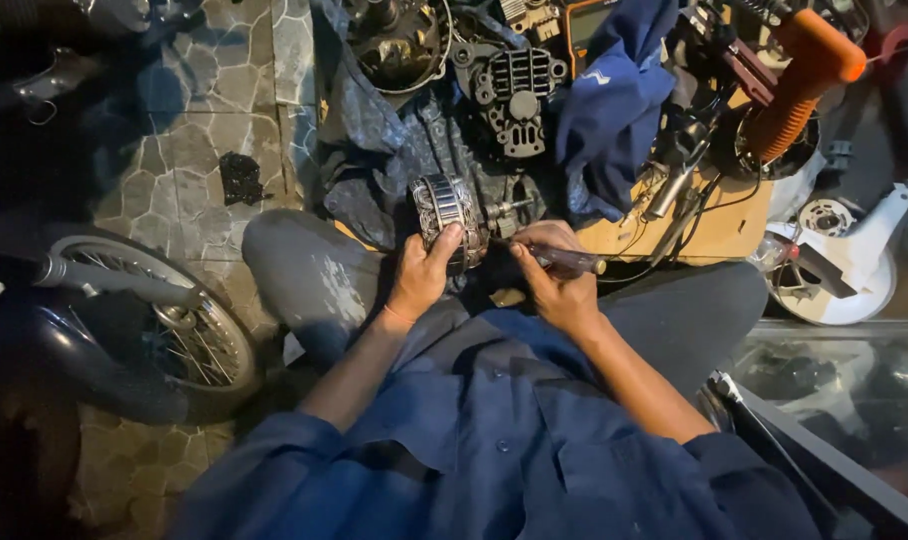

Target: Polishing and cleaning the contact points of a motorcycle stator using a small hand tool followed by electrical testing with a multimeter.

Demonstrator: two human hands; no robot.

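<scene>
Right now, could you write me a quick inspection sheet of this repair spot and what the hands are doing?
Surface: grey stone-paved floor, with a tan wooden board beyond the knees.
Job's things: ribbed round metal motor core; dark-handled screwdriver.
Clutter: black finned metal housing, blue cloth, orange-handled tool, white plastic fan cover.
Grippers: left hand grips the core; right hand holds the screwdriver against it.
Cables: thin black wires trail over the board.
Surroundings: spoked motorcycle wheel on the left.
</scene>
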